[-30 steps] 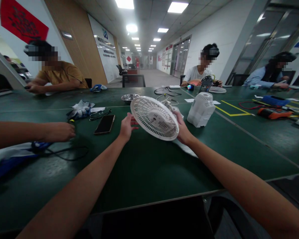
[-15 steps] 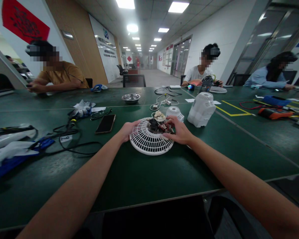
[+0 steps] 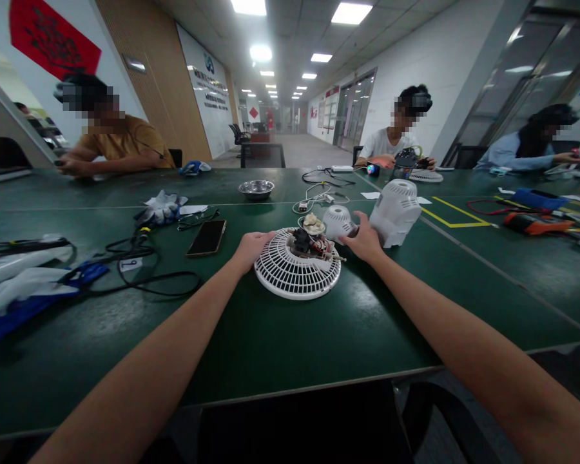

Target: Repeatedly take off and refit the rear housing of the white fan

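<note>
A round white fan grille [image 3: 297,283] lies on the green table, with a motor and exposed wires [image 3: 314,243] at its centre. My left hand [image 3: 252,251] grips the grille's left rim, thumb on top. Just right of the motor, my right hand [image 3: 366,240] has its thumb and fingers curled around the right end of a small white vented motor cover [image 3: 337,222]. The cover still rests on the table. A larger white fan housing [image 3: 396,212] stands upright close behind that hand. A cream-coloured part [image 3: 313,223] sits at the motor's far side.
A phone [image 3: 207,238], black cables [image 3: 159,277] and gloves [image 3: 162,209] lie to the left. Beyond the grille are a metal bowl [image 3: 256,189] and a white cable [image 3: 319,196]. An orange-and-black tool [image 3: 536,223] lies right. Several people sit across the table.
My right hand has left the motor wires and moved right to the small vented cover. The left hand stays on the grille's rim. The view has shifted slightly.
</note>
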`<state>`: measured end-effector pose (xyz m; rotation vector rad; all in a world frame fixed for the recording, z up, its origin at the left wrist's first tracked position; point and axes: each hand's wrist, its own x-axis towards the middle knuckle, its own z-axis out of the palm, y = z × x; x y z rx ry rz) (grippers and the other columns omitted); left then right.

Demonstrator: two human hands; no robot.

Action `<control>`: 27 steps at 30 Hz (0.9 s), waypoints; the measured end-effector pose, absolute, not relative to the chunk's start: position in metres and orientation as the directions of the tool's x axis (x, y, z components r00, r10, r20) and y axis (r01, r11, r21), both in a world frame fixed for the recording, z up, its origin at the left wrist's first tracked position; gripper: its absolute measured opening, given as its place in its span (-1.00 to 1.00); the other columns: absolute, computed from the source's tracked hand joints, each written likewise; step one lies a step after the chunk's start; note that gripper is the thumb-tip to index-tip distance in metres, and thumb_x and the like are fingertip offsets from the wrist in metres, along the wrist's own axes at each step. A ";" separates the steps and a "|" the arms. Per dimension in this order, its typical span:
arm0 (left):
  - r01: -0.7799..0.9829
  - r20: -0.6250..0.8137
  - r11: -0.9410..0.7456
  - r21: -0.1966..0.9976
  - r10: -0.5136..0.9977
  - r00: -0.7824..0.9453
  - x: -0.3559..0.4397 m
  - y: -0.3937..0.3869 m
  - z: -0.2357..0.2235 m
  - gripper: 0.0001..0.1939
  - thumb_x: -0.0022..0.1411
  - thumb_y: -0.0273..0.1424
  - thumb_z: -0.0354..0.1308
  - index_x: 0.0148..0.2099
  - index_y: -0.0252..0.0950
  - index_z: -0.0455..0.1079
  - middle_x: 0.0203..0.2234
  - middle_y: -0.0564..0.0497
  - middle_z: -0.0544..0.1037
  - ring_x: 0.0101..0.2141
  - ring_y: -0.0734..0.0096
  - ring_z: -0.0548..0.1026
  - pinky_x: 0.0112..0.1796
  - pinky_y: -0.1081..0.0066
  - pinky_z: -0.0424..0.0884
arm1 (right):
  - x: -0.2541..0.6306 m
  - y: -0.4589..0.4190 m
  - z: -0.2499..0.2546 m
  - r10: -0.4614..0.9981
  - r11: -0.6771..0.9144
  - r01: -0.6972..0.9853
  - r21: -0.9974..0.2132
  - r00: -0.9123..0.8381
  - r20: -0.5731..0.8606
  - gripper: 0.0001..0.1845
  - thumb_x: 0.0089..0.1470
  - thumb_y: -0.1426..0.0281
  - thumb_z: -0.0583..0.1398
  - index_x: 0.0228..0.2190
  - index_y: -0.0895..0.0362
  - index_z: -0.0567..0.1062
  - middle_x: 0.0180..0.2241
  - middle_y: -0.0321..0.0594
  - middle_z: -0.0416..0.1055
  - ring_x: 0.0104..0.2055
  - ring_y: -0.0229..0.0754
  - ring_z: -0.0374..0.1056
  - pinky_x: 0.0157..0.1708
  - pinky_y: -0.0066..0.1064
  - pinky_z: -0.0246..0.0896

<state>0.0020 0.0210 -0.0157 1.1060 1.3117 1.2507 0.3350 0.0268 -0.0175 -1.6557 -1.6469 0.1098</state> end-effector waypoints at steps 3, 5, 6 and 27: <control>0.322 0.172 -0.123 0.939 0.977 -0.129 -0.001 0.016 -0.008 -0.72 0.06 -0.27 0.40 -0.20 -0.31 0.60 -0.24 -0.14 0.67 -0.15 0.10 0.60 -0.05 0.19 0.46 | 0.333 0.028 -0.013 0.890 0.105 0.745 -0.659 0.226 0.397 -0.13 -0.20 0.21 0.39 0.16 0.08 0.29 -0.33 -0.23 0.50 -0.21 0.06 0.48 -0.05 -0.05 0.39; 0.487 0.369 -0.277 0.828 0.924 -0.100 -0.001 0.010 -0.001 -0.73 0.12 -0.28 0.34 -0.14 -0.28 0.60 -0.11 -0.14 0.65 -0.04 0.08 0.55 0.07 0.17 0.38 | 0.330 0.027 -0.009 0.895 0.095 0.532 -0.841 0.325 0.306 -0.29 -0.10 0.11 0.31 0.07 0.08 0.34 -0.33 -0.21 0.50 -0.25 0.04 0.49 -0.15 -0.06 0.44; 0.516 0.447 -0.349 0.783 0.891 -0.075 0.001 0.006 0.002 -0.74 0.16 -0.27 0.30 -0.12 -0.27 0.60 -0.05 -0.14 0.63 0.01 0.07 0.52 0.11 0.18 0.34 | 0.327 0.024 -0.007 0.916 0.103 0.370 -0.923 0.328 0.233 -0.37 -0.03 0.06 0.24 0.03 0.07 0.35 -0.33 -0.19 0.51 -0.28 0.03 0.50 -0.21 -0.07 0.46; 0.388 0.529 -0.657 0.646 0.752 0.393 0.013 -0.017 0.020 -0.49 0.39 0.00 -0.01 0.01 -0.29 0.52 -0.12 -0.17 0.58 -0.10 0.03 0.48 0.01 0.19 0.30 | 0.285 -0.048 0.019 0.790 0.607 0.279 -0.744 -0.316 0.525 -0.15 0.06 0.09 0.35 0.25 -0.13 0.07 -0.01 -0.18 0.48 -0.01 0.02 0.46 0.08 0.10 0.40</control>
